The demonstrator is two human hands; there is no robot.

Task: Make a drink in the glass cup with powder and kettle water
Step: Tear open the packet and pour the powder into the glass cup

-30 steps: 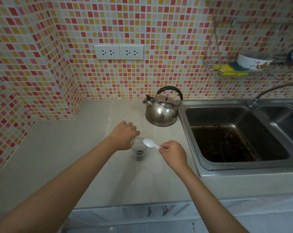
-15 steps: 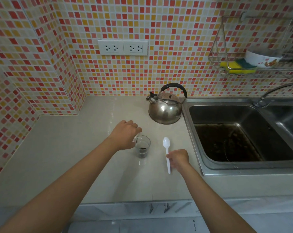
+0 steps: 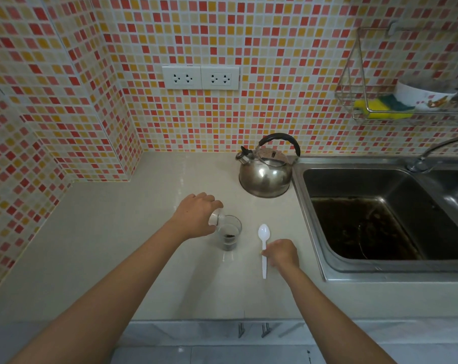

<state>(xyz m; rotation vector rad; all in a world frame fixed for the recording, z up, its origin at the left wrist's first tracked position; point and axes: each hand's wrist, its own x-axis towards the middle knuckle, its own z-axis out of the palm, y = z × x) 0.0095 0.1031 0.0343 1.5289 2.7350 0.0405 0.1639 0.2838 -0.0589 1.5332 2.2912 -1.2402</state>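
The left hand is closed around a small clear container, which is held tilted over the rim of the glass cup. The right hand is laid low on the table, with the fingers curled at the handle of the white spoon; whether the handle is pinched or only touched cannot be told. The spoon is lying flat on the table, bowl away from the person, just beside the glass cup. Dark powder is seen at the bottom of the cup, and no water can be made out in it. The steel kettle is placed further back, near the edge of the sink, well apart from both hands.

A risk is judged here: the tilted container is held very close to the cup's rim, so the light cup could be pushed over and the powder spilled. The spoon could also be knocked toward the sink when the kettle is reached for.
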